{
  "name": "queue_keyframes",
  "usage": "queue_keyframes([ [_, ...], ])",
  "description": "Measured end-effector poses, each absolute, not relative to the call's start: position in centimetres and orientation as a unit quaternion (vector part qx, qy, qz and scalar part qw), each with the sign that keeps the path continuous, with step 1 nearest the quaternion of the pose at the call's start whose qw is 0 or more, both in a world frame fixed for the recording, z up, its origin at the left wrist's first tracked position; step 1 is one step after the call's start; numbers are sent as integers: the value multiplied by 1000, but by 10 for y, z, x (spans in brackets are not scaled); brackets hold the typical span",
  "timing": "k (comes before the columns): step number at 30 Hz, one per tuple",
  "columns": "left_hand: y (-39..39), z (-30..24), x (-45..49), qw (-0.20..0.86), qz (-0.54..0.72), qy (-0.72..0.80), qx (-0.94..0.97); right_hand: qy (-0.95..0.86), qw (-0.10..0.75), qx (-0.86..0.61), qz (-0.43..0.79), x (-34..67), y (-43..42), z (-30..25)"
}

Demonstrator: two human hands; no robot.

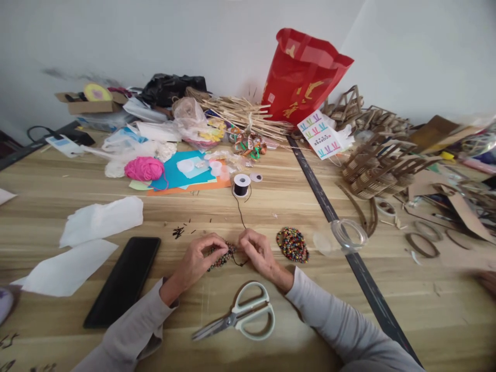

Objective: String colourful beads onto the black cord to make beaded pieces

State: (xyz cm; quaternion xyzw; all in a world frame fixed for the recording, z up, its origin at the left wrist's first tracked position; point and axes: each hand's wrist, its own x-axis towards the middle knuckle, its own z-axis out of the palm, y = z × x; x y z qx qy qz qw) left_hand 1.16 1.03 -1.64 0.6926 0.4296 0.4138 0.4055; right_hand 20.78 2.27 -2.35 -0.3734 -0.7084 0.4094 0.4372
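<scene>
My left hand (199,258) and my right hand (258,253) rest close together on the wooden table (271,217), both with fingers curled. Between them lies a strand of small dark and coloured beads (221,256), pinched by both hands. A thin black cord (240,212) runs from my right hand back to a black thread spool (242,184). A pile of mixed coloured beads (292,244) sits just right of my right hand. White-handled scissors (242,316) lie open near the table's front, between my forearms.
A black phone (124,279) and white paper sheets (96,219) lie at the left. A clear round lid (349,233), pink yarn (144,168), blue paper, bamboo sticks, a red bag (302,75) and cardboard pieces (380,165) crowd the back and right.
</scene>
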Motion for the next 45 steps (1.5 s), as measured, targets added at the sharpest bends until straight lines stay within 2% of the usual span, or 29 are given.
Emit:
queue_keyframes([
  [4, 10, -13, 13, 395, 420, 430, 695, -685, 439, -380, 440, 209, 24, -25],
  [10, 8, -9, 16, 388, 426, 425, 699, -743, 393, -328, 431, 204, 20, -28],
  [27, 6, -7, 17, 352, 412, 470, 697, -757, 421, -325, 381, 203, 26, -21],
  [30, 6, -11, 18, 317, 409, 472, 714, -719, 435, -347, 416, 204, 27, -25],
  [35, 3, -16, 22, 214, 360, 393, 819, -624, 464, -390, 493, 206, 29, -31],
  [41, -2, -12, 26, 107, 253, 384, 881, -580, 494, -414, 498, 205, 33, -28],
  [45, -1, -11, 26, 77, 231, 380, 892, -571, 490, -413, 513, 204, 33, -28],
])
